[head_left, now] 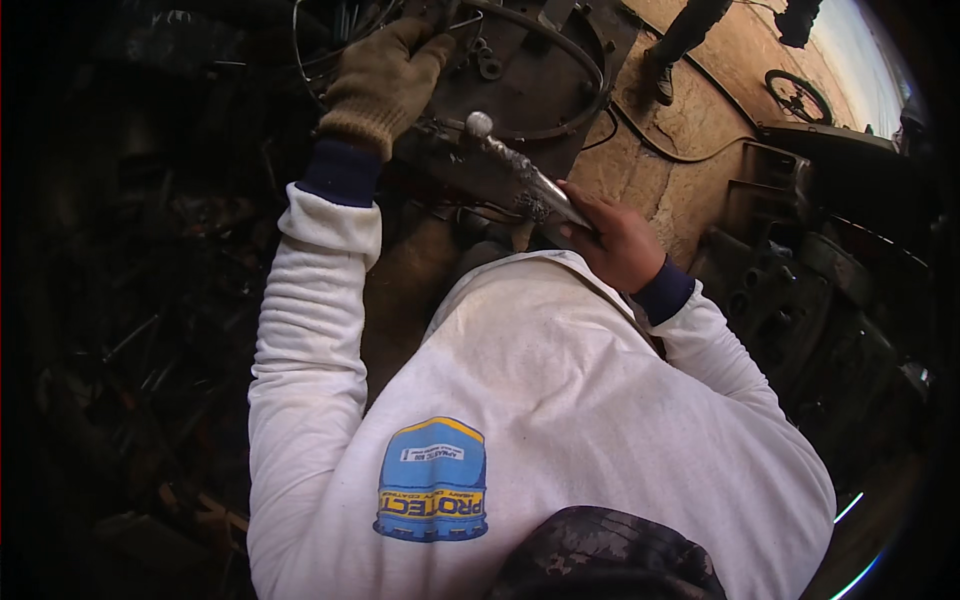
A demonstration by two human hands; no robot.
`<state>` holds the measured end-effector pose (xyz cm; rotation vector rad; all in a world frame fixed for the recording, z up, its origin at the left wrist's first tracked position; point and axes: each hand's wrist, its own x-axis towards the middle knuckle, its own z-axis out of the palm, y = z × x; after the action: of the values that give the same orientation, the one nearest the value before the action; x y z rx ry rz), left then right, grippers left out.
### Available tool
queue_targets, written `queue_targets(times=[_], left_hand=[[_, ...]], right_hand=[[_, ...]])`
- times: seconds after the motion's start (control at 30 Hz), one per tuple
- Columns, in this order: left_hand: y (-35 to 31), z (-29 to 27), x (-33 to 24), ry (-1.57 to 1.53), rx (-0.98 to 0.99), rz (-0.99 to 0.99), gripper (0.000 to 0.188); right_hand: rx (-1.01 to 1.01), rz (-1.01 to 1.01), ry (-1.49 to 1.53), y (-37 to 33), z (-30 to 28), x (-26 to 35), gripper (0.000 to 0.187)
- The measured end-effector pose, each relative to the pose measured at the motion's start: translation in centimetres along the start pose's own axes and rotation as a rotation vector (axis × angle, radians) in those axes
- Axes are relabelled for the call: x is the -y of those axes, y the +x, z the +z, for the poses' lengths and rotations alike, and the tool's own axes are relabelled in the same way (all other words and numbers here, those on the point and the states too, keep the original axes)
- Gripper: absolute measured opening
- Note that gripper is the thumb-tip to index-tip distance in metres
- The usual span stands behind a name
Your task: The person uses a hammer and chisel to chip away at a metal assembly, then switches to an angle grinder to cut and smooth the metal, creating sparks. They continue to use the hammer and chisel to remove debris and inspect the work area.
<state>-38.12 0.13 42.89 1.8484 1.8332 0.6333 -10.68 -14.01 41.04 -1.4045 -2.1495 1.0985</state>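
Note:
My left hand (388, 85), in a tan knit work glove, reaches over the dark metal worktable (560, 150). Its fingers curl downward beside a thin bent metal rod (468, 18); what they grip is hidden. Bare, my right hand (615, 235) is closed around the lower end of a silvery metal bar with a rounded knob (535, 180), like a rough hammer. The bar slants up and left, its knob end above the table's near edge. Close to the glove lie small ring-shaped metal pieces (489, 66). A large metal ring (603, 85) rests on the table.
Hoses or cables (680, 155) run over the brown ground (640, 190) at the right. Farther off are another person's leg and shoe (662, 78) and a wheel (798, 97). Dark metal parts (790, 290) crowd the right side; dim clutter fills the left.

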Motion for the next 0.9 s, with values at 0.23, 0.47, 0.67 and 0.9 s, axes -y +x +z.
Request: queue_targets(times=[0.23, 0.47, 0.67, 0.9], left_hand=[[-0.3, -0.6, -1.0, -0.07, 0.077, -0.059, 0.044], [-0.7, -0.2, -0.6, -0.177, 0.031, -0.051, 0.042], [-0.5, 0.1, -0.3, -0.168, 0.052, -0.083, 0.033], [-0.3, 0.5, 0.1, -0.155, 0.032, -0.066, 0.033]], right_hand=[[0.256, -0.141, -0.476, 0.7, -1.6, 0.8, 0.046], [0.242, -0.146, -0.55, 3.1, -2.6, 0.7, 0.04], [0.235, -0.196, -0.552, 3.5, -2.2, 0.3, 0.037], [0.206, -0.15, -0.499, 3.7, -1.2, 0.0, 0.036]])
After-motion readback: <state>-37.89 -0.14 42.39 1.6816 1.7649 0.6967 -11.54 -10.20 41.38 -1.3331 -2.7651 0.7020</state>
